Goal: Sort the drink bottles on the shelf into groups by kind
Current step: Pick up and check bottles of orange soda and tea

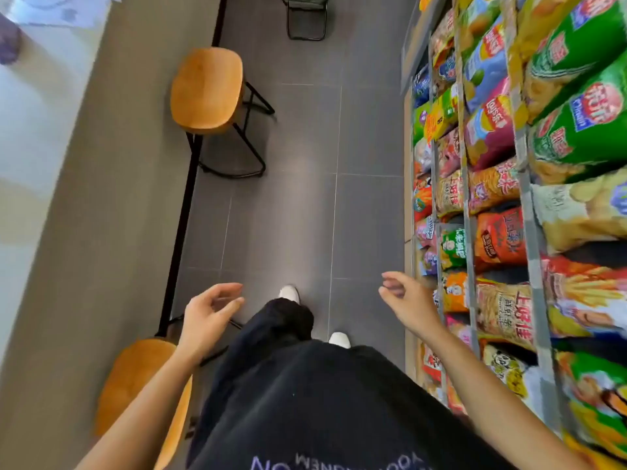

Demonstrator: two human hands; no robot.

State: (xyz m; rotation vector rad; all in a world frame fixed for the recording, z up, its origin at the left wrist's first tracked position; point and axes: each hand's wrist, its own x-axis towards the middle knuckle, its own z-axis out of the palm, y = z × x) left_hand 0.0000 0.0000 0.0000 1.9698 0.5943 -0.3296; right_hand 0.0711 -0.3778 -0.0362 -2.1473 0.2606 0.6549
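We find no drink bottles in view, so where they stand cannot be told from here. The only shelving visible is the snack shelf (470,212), and it carries bagged snacks, not drinks. We judge the sorting not begun as far as this view shows. No group of bottles is visible and nothing is in hand. All of the work appears to be left, starting with reaching the drinks.

The left hand (207,313) hangs well away from the snack shelf, fingers loosely curled and parted from the thumb, gripping nothing. The right hand (405,300) hovers just beside the snack shelf's outer edge, fingers slack and bent, also empty.

Materials noted:
- The snack shelf has grey, flat-edged rails.
- The crisp bags (576,137) are glossy, puffed film in green, yellow, orange and purple, and would crush easily.
- The floor (305,198) in front of the snack shelf is matt dark grey tile with thin pale joints.
- Across the aisle from the snack shelf stand two stools (207,89), with smooth rounded wooden seats on thin black metal frames.
- Beyond the stools runs a pale, smooth counter (84,198).
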